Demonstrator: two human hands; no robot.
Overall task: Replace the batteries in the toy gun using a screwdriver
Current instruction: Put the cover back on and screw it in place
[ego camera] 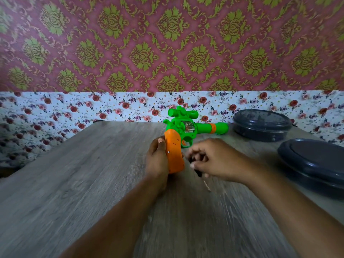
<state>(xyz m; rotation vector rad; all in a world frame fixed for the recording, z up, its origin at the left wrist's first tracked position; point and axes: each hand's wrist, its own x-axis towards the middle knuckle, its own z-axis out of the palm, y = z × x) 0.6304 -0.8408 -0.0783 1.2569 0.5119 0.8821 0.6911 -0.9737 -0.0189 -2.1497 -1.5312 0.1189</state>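
Observation:
A green toy gun with an orange grip stands on the wooden table, barrel pointing right. My left hand holds the orange grip from the left, thumb up along its edge. A small screw hole shows on the grip's side. My right hand is just right of the grip, fingers curled around a screwdriver with a dark handle; its thin shaft points down and right toward the table. The right hand is blurred by motion.
Two dark grey round lidded containers sit on the right: one at the back, one nearer. The wooden table stretches left and toward me. A floral-papered wall rises behind it.

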